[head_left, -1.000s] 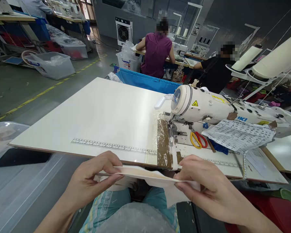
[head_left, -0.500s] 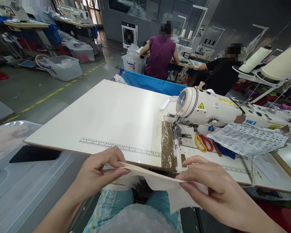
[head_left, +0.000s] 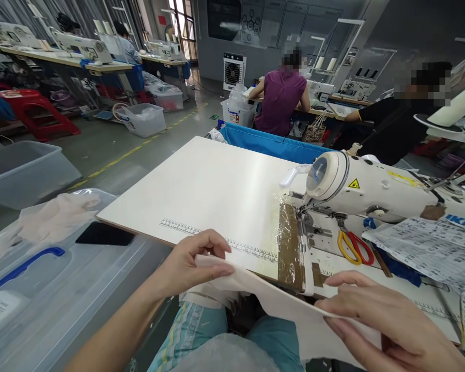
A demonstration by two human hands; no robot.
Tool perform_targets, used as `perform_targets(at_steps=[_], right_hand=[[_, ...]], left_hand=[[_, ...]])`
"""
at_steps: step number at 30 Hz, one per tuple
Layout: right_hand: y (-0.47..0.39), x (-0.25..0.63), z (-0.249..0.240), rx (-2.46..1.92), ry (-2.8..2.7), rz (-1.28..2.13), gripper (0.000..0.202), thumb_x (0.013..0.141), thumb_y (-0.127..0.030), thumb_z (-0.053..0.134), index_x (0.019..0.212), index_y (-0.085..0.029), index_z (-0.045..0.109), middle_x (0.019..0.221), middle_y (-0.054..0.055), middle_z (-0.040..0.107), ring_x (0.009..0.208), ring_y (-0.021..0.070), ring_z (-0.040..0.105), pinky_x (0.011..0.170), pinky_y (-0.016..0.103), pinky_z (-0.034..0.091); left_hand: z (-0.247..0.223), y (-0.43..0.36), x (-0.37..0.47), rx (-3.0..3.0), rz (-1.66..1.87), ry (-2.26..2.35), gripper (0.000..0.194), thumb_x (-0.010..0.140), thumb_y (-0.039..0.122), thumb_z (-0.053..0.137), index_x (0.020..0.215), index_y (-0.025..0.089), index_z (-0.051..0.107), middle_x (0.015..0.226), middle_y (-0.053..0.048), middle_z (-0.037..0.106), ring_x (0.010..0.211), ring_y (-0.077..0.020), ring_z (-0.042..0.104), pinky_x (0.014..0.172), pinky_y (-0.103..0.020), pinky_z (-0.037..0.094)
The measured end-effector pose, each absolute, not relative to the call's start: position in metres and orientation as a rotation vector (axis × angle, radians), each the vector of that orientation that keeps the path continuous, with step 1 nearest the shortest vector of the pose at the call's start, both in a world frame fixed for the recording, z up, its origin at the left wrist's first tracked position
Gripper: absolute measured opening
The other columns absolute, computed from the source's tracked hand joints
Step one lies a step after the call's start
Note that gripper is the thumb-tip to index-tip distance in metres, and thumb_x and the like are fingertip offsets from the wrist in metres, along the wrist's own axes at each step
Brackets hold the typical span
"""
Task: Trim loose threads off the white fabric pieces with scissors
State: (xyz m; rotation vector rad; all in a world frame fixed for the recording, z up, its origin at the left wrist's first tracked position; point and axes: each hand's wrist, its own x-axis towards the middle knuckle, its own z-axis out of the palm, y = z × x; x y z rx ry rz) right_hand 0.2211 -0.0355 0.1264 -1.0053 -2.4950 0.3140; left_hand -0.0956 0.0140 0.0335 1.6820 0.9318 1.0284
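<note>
A pale piece of fabric (head_left: 279, 305) is stretched between my two hands, just in front of the table's near edge and above my lap. My left hand (head_left: 197, 261) pinches its left part between thumb and fingers. At the other side, my right hand (head_left: 375, 315) grips the top edge between thumb and forefinger. The fabric slopes down towards the right and its lower part hangs loose. Beyond my hands is the white sewing table (head_left: 209, 186) with a printed ruler strip (head_left: 251, 250). The sewing machine (head_left: 356, 181) stands at its right.
Yellow-and-red-handled scissors (head_left: 354, 248) lie beside the machine, near a printed paper sheet (head_left: 430, 248). On the left, a clear plastic bin lid (head_left: 54, 279) bears a black phone (head_left: 104, 234) and pale cloth (head_left: 58, 214). Two people sit ahead, past a blue fabric trough (head_left: 271, 142).
The view has swung left, so the scene sits further right. Both hands still hold the fabric, which looks stretched longer between them, with the hands somewhat wider apart.
</note>
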Motion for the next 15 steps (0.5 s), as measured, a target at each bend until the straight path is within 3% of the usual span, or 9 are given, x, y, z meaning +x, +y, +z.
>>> perform_targets(at_steps=[4,9,15], right_hand=[[-0.039,0.23,0.12,-1.03,-2.5,0.237,0.01,0.095,-0.028,0.058,0.098,-0.029,0.068,0.081,-0.004,0.075,0.083,0.017,0.074,0.088,0.026,0.061],[-0.043,0.242,0.114,-1.01,-2.506,0.087,0.016,0.093,-0.029,0.06,0.107,-0.03,0.068,0.09,-0.002,0.077,0.094,0.0213,0.074,0.091,0.03,0.061],[-0.046,0.264,0.104,-1.053,-2.465,0.004,0.029,0.087,-0.025,0.065,0.115,-0.032,0.069,0.097,-0.001,0.077,0.099,0.0248,0.073,0.084,0.032,0.062]], left_hand=[[0.041,0.022,-0.098,1.823,0.835,0.768,0.029,0.085,0.026,0.077,0.113,0.024,0.076,0.076,0.001,0.064,0.068,-0.0123,0.056,0.064,-0.022,0.044],[0.043,0.035,-0.093,1.726,0.615,0.636,0.01,0.085,0.028,0.075,0.092,0.02,0.078,0.079,-0.002,0.071,0.069,-0.0132,0.059,0.063,-0.023,0.044],[0.034,0.036,-0.087,1.631,0.695,0.623,0.011,0.084,0.028,0.075,0.083,0.018,0.071,0.081,-0.003,0.069,0.074,-0.0138,0.061,0.068,-0.023,0.046]])
